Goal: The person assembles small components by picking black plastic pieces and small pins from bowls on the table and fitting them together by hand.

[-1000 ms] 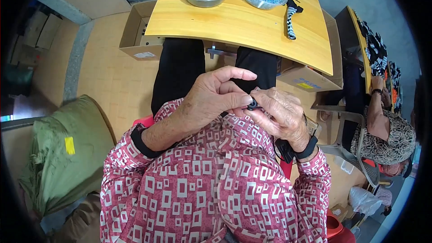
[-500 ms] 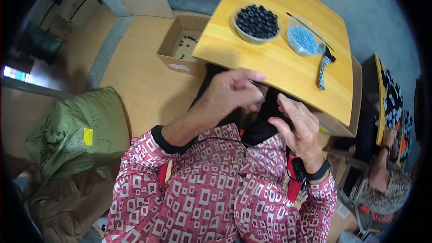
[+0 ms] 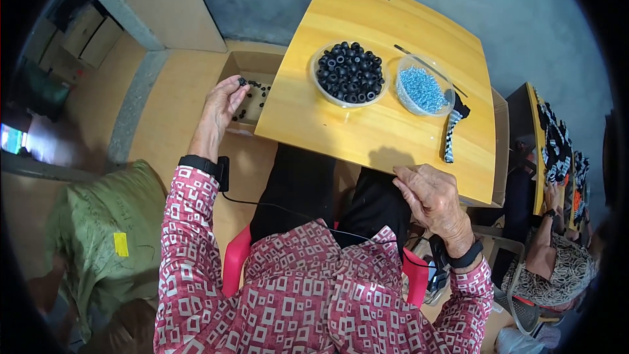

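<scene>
My left hand (image 3: 221, 106) reaches over the cardboard box (image 3: 239, 128) left of the table. Between its thumb and fingertips is a small black bead (image 3: 243, 82). Several small black pieces lie scattered in that box. By the near table edge, my right hand (image 3: 434, 198) is closed with curled fingers; what it holds, if anything, is hidden. On the yellow wooden table (image 3: 295, 115) stands a round tub of large black beads (image 3: 350, 72). To its right is a clear tub of small light-blue pieces (image 3: 422, 88), with a thin dark tool (image 3: 402, 50) lying across it.
A black-and-white braided strip (image 3: 450, 136) lies at the table's right side. On the floor at left stands a green sack (image 3: 108, 223) with a yellow label. Another person's arm (image 3: 544, 246) is at a second table on the right. A black cable (image 3: 295, 213) crosses my lap.
My left hand has moved left, from in front of my lap to above the cardboard box. My right hand's fingers have curled closed near the table edge. The view has shifted.
</scene>
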`<state>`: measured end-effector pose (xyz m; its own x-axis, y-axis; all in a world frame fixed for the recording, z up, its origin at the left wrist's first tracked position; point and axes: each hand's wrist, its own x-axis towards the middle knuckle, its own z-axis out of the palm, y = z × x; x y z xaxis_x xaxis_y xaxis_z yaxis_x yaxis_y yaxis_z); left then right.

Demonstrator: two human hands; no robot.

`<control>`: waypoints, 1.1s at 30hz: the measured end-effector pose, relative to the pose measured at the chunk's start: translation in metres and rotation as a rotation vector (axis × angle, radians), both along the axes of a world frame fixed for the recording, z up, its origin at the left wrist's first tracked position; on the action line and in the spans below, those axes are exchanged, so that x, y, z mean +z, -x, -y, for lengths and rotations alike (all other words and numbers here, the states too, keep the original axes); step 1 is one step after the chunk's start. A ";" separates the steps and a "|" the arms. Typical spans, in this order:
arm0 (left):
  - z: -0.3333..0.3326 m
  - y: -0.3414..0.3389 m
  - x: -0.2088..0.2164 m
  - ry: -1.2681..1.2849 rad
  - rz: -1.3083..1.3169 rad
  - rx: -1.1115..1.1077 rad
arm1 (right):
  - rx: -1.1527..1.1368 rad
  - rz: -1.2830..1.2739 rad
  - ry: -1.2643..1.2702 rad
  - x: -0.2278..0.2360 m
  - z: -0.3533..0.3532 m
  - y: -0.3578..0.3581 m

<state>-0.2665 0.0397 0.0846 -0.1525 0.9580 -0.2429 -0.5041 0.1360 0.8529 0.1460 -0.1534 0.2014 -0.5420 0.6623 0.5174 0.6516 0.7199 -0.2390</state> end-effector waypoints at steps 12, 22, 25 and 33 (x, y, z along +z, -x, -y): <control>0.040 -0.088 0.066 -0.084 -0.106 -0.052 | -0.359 -0.136 0.003 0.075 -0.041 -0.121; 0.151 -0.137 0.138 -0.392 -0.249 -0.119 | -0.143 0.032 -0.104 0.110 -0.054 -0.030; 0.173 -0.147 0.153 -0.433 -0.247 -0.162 | -0.149 0.069 -0.065 0.116 -0.059 -0.005; 0.168 -0.127 0.173 -0.391 -0.224 -0.213 | -0.148 0.110 -0.133 0.114 -0.091 0.038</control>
<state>-0.1392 -0.1282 0.2571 0.0490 0.9863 0.1572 -0.2989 -0.1357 0.9446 0.1084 -0.0620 0.3158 -0.5018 0.6686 0.5488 0.7692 0.6351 -0.0703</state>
